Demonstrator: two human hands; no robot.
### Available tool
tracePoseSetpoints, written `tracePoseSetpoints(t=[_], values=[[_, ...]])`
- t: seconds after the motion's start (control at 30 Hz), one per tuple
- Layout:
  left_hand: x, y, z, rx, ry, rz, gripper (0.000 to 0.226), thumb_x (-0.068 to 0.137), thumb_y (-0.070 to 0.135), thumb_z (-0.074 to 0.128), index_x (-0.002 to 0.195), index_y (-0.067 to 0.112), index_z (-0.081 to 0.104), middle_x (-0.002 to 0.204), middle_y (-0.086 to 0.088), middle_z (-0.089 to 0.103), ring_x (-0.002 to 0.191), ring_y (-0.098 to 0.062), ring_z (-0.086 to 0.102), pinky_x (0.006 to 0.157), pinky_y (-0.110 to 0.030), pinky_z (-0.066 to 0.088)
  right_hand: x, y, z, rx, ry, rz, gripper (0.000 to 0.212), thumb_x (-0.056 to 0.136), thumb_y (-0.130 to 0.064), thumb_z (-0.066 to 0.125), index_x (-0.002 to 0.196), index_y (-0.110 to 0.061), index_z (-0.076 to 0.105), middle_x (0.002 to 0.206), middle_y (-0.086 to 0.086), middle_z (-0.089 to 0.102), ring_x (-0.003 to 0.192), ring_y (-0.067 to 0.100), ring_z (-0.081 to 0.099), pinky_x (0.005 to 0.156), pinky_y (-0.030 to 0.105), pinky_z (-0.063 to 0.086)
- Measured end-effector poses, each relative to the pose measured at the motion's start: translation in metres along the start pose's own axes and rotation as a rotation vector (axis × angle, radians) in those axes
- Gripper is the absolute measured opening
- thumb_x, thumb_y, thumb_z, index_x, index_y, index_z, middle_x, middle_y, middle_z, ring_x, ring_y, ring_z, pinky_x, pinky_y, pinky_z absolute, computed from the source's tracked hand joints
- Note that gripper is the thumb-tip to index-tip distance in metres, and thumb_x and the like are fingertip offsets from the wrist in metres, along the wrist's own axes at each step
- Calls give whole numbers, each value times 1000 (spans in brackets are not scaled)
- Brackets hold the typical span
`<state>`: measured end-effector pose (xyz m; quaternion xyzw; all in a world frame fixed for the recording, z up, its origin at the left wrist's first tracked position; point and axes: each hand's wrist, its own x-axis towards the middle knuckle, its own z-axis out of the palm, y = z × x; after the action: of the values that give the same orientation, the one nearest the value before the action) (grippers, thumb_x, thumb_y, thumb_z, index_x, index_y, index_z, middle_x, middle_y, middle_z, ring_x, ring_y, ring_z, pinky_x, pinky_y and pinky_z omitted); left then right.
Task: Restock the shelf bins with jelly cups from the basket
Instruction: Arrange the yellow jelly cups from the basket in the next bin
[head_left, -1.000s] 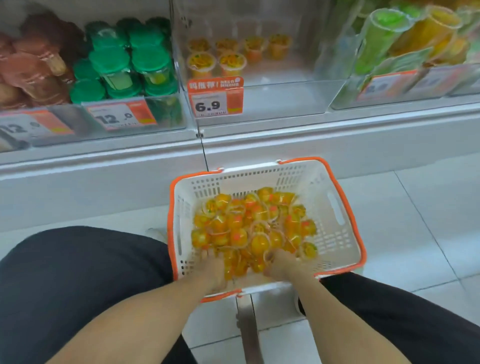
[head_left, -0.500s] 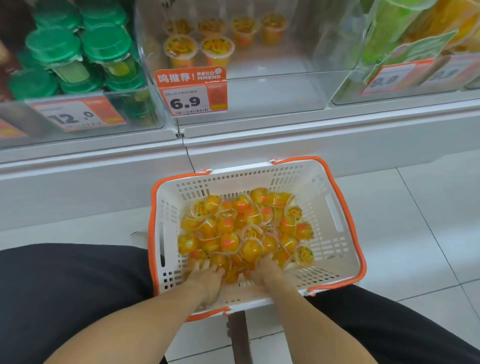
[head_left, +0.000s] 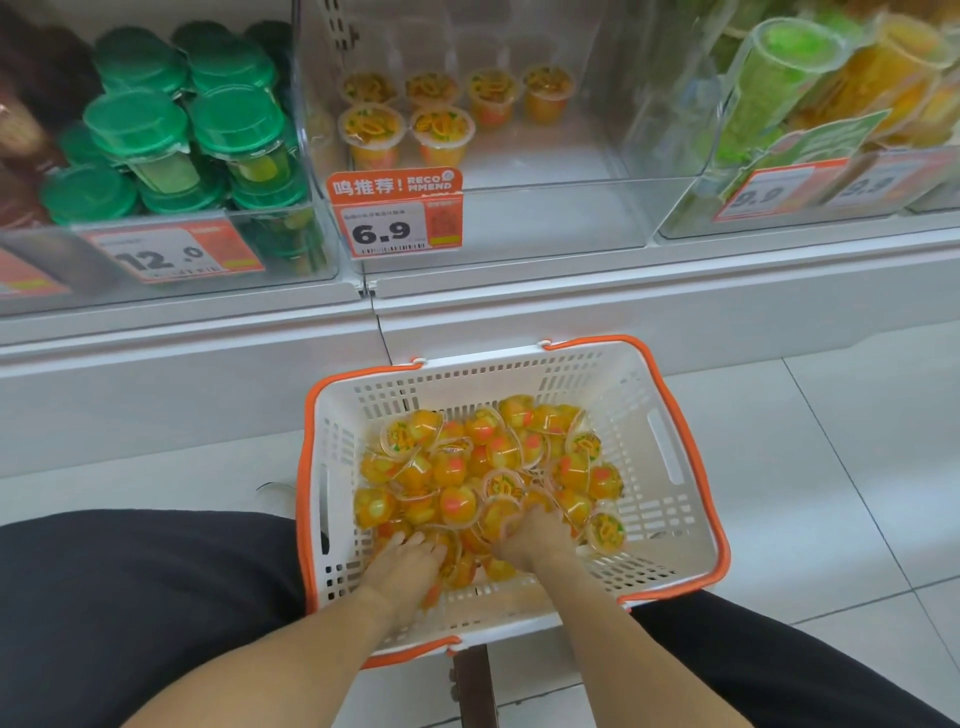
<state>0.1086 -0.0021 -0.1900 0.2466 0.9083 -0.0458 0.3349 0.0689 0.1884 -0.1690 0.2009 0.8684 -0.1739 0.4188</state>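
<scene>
White floor tiles (head_left: 831, 467) run up to a low white shop shelf (head_left: 623, 291) whose clear plastic bins face the person crouching before it. The middle clear bin (head_left: 519, 208), marked by an orange price tag reading 6.9 (head_left: 395, 213), holds only a few orange jelly cups with printed lids (head_left: 405, 130) at its back, with much bare room in front. On the floor just before the shelf sits a white perforated plastic basket with orange rim and handles (head_left: 670, 447), heaped with small clear cups of orange jelly (head_left: 483, 473). Both hands are buried in the near end of that heap: the left hand (head_left: 405, 566) lies over the cups with fingers curled down among them, and the right hand (head_left: 530, 535) is cupped round a cluster just beside it; each seems to be gathering cups, though how many either one actually holds cannot be told, since the fingertips are sunk out of sight. The likely trouble is in the lift: a scooped handful of smooth, rounded cups could shed one or two over the basket rim onto the tiles, and cups dropped into the bin on their sides would sit untidily against the upright ones. To the left, green-lidded tubs (head_left: 156, 135) fill a neighbouring bin; to the right, green and yellow packs (head_left: 810, 88) are blurred and hard to identify. Dark-clothed knees (head_left: 130, 597) frame the basket, and the left side of the shelf is cut off.
</scene>
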Motion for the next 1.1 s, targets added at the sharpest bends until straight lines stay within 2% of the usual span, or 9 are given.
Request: tracePoseSetpoints(t=[0.13,0.23,0.37,0.47,0.57,0.67,0.8,1.0,1.1], values=[[-1,-12,-27,-301,110,-4,73,70,49,80,132,27,47,133,8,54,124,-17,48,104,-32,42,-20,-17,-46,24,35,-45,103,77,-50,72,154,-6,19,147,20,32,131,35,44,103,40,48],[-2,-21,-73,-635,197,-113,62,58,46,83,107,26,50,104,8,58,96,-15,59,77,-32,55,-46,-34,-95,-66,115,-99,86,77,-50,74,144,-7,40,140,15,49,129,31,50,101,37,47],[-10,-41,-158,-815,430,-111,48,61,36,83,96,24,53,91,9,58,81,-12,57,58,-23,44,-84,-61,-165,-107,340,-152,88,71,-56,78,135,-7,43,129,15,54,123,30,51,96,36,47],[-30,-55,-234,-877,520,-45,33,73,37,80,100,25,64,91,9,67,83,-11,63,68,-26,52,-124,-76,-220,-95,419,-190,62,67,-56,81,101,-11,55,102,9,63,101,29,64,80,32,51],[-65,-60,-291,-991,494,14,17,89,33,67,90,16,71,62,11,67,65,-14,60,59,-20,49,-166,-87,-265,-59,539,-228,56,66,-62,77,75,-12,52,80,7,65,75,26,64,69,29,50],[-95,-56,-325,-1178,460,42,23,92,38,56,89,16,62,70,-7,68,65,-30,65,54,-24,47,-186,-96,-295,48,629,-335,66,67,-66,75,94,-8,62,83,9,65,84,27,66,70,30,47],[-114,-31,-335,-1412,382,42,13,94,36,61,95,24,55,98,-18,66,70,-38,73,73,-43,61,-185,-114,-317,358,745,-530,71,70,-57,81,120,-12,55,107,1,57,95,18,53,76,26,37],[-101,-12,-323,-1468,527,-42,43,75,24,82,107,20,53,61,17,65,51,-1,56,51,-15,46,-140,-159,-343,326,853,-622,74,64,-42,89,126,-14,60,119,5,63,112,22,59,82,25,43],[-106,-18,-332,-1252,603,-103,42,68,40,82,100,32,56,78,20,66,71,0,61,65,-23,52,-112,-182,-357,218,774,-565,80,59,-40,93,126,-11,61,122,9,62,116,26,57,91,31,48]])
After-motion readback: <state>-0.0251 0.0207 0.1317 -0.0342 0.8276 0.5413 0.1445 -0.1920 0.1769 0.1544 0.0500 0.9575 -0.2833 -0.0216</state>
